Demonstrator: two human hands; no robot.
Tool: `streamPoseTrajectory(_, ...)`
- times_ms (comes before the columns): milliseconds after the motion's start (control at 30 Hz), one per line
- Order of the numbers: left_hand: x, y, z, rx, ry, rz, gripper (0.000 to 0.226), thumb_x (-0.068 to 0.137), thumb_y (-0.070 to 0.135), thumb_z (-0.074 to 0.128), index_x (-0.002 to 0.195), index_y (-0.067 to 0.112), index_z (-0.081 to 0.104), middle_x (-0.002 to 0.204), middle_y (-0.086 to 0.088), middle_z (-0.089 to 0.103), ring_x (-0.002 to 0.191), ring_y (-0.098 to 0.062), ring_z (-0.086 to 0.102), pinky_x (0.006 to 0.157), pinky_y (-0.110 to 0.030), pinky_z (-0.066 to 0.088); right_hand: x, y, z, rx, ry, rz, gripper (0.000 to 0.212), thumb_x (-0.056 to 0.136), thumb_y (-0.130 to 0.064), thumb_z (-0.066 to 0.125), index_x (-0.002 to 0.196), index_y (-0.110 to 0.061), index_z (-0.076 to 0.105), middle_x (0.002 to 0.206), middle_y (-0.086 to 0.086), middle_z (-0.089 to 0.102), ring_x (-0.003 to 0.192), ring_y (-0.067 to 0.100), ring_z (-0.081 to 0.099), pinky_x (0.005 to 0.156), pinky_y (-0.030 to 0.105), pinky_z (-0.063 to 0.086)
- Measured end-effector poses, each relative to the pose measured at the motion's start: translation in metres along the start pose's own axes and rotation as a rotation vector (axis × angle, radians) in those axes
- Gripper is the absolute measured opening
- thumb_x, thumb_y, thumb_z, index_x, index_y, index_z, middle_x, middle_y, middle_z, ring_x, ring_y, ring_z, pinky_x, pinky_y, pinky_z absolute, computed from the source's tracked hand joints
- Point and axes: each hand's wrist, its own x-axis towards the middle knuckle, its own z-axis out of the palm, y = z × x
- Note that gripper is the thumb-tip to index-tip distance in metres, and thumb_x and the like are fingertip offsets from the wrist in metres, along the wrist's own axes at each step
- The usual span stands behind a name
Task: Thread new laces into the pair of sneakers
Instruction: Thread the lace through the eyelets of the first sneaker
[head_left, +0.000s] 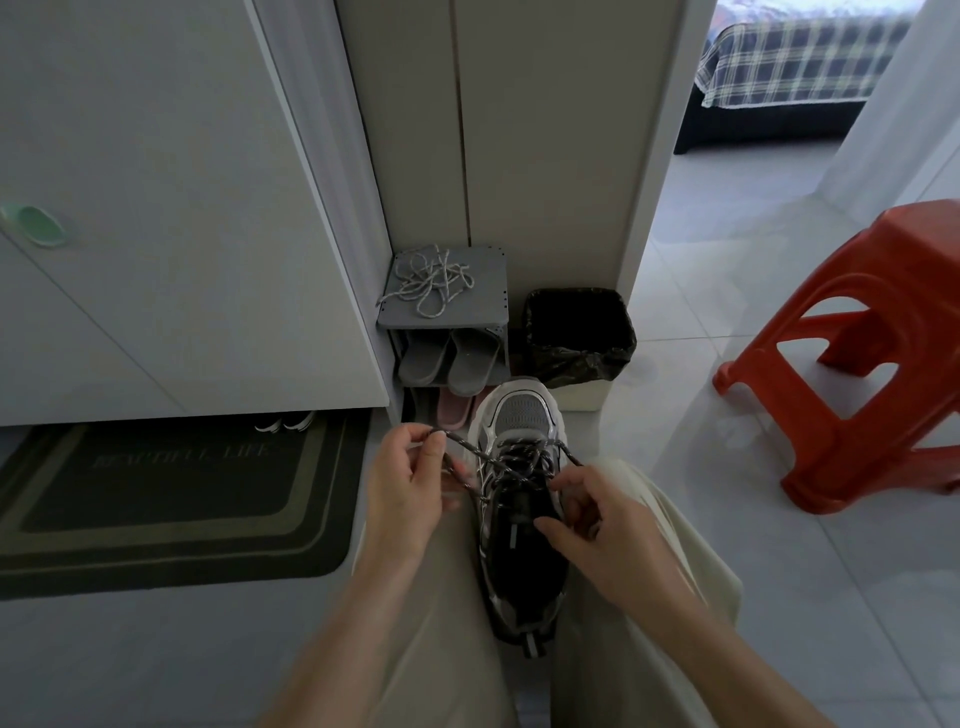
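A grey, white and black sneaker (522, 415) lies between my knees, toe pointing away from me. A dark speckled lace (511, 461) crosses through its upper eyelets. My left hand (408, 486) pinches one end of that lace, pulled out to the left of the shoe. My right hand (597, 525) pinches the other end at the shoe's right side, fingers over the tongue. A pale lace (431, 280) lies in a loose tangle on top of a small grey shoe rack (493, 270). The second sneaker is not in view.
The rack holds grey slippers (449, 358) and pink ones (454, 408). A lined black bin (579, 332) stands beside it. An orange plastic stool (852, 364) is at the right, a dark doormat (171, 499) at the left, and white cabinet doors (156, 208) behind.
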Motion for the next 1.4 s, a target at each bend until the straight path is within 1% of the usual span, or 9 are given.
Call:
streamPoseTrajectory(300, 0.014, -0.006, -0.009, 0.165, 0.061, 0.202, 0.012, 0.094, 0.024, 0.054, 0.082, 0.024, 0.058, 0.062, 0.003, 0.053, 0.052, -0.014, 0.046, 0.053, -0.043, 0.046, 0.000, 0.004, 0.000, 0.051, -0.020, -0.002, 0.029, 0.077, -0.029, 0.076, 0.100, -0.030, 0.058, 0.070, -0.003, 0.055, 0.065, 0.010, 0.052, 0.061, 0.025, 0.047)
streamPoseTrajectory(433, 0.017, -0.009, -0.015, 0.296, -0.058, 0.167, 0.020, 0.090, 0.034, 0.059, 0.071, 0.030, 0.062, 0.057, 0.009, 0.053, 0.051, -0.002, 0.047, 0.055, -0.030, 0.043, 0.001, 0.009, 0.001, 0.132, 0.036, -0.001, 0.026, 0.076, -0.032, 0.076, 0.096, -0.029, 0.060, 0.070, -0.005, 0.060, 0.064, 0.007, 0.055, 0.059, 0.020, 0.046)
streamPoseTrajectory(600, 0.008, -0.015, -0.021, 0.301, -0.151, 0.079, 0.063, 0.091, 0.060, 0.040, 0.053, 0.015, 0.063, 0.059, -0.005, 0.063, 0.056, -0.014, 0.060, 0.066, -0.022, 0.047, 0.017, 0.015, -0.009, 0.117, 0.214, 0.082, 0.007, 0.088, -0.031, 0.062, 0.082, -0.034, 0.060, 0.065, -0.014, 0.060, 0.060, 0.003, 0.052, 0.054, 0.014, 0.038)
streamPoseTrajectory(700, 0.006, -0.017, -0.014, 0.348, -0.152, 0.063, 0.038, 0.090, 0.048, 0.051, 0.074, 0.019, 0.069, 0.066, 0.005, 0.067, 0.062, -0.005, 0.062, 0.061, -0.023, 0.050, 0.027, 0.012, -0.016, 0.023, 0.157, 0.085, 0.007, 0.089, -0.034, 0.060, 0.084, -0.031, 0.064, 0.069, -0.009, 0.063, 0.065, 0.006, 0.056, 0.059, 0.022, 0.044)
streamPoseTrajectory(800, 0.002, -0.018, -0.008, 0.358, -0.196, 0.078, 0.011, 0.088, 0.040, 0.060, 0.088, 0.033, 0.069, 0.080, 0.014, 0.069, 0.075, 0.003, 0.063, 0.069, -0.021, 0.050, 0.028, 0.005, -0.015, -0.041, 0.067, 0.069, 0.010, 0.085, -0.036, 0.065, 0.083, -0.029, 0.071, 0.076, -0.011, 0.066, 0.073, 0.006, 0.059, 0.067, 0.024, 0.046)
streamPoseTrajectory(933, -0.007, -0.021, 0.002, 0.398, -0.235, 0.098, 0.005, 0.084, 0.032, 0.069, 0.088, 0.033, 0.070, 0.081, 0.017, 0.069, 0.079, 0.005, 0.063, 0.074, -0.017, 0.051, 0.015, 0.002, -0.006, 0.097, 0.080, 0.076, 0.014, 0.080, -0.024, 0.073, 0.078, -0.038, 0.072, 0.075, -0.015, 0.068, 0.073, 0.000, 0.061, 0.069, 0.016, 0.047)
streamPoseTrajectory(1100, -0.013, -0.022, 0.006, 0.368, -0.200, 0.092, 0.006, 0.083, 0.026, 0.070, 0.089, 0.025, 0.069, 0.081, 0.016, 0.066, 0.080, 0.007, 0.061, 0.071, -0.007, 0.046, 0.012, 0.001, 0.008, -0.008, 0.132, 0.081, 0.010, 0.091, -0.020, 0.058, 0.082, -0.022, 0.062, 0.071, -0.010, 0.059, 0.067, 0.002, 0.054, 0.059, 0.011, 0.040)
streamPoseTrajectory(1233, -0.015, -0.021, 0.007, 0.343, -0.213, 0.045, 0.008, 0.080, 0.029, 0.073, 0.086, 0.028, 0.069, 0.078, 0.014, 0.069, 0.076, 0.004, 0.064, 0.070, -0.012, 0.049, 0.027, -0.004, 0.001, -0.089, 0.106, 0.060, 0.011, 0.097, -0.024, 0.045, 0.091, -0.017, 0.051, 0.072, -0.009, 0.056, 0.065, 0.002, 0.051, 0.054, 0.017, 0.036)
streamPoseTrajectory(1400, -0.015, -0.021, 0.008, 0.370, -0.206, 0.057, 0.006, 0.080, 0.030, 0.073, 0.080, 0.031, 0.067, 0.074, 0.013, 0.068, 0.071, 0.003, 0.063, 0.065, -0.011, 0.047, 0.044, -0.005, -0.003, -0.061, 0.036, 0.093, 0.010, 0.094, -0.027, 0.052, 0.089, -0.022, 0.058, 0.075, -0.009, 0.061, 0.070, 0.005, 0.056, 0.063, 0.024, 0.044)
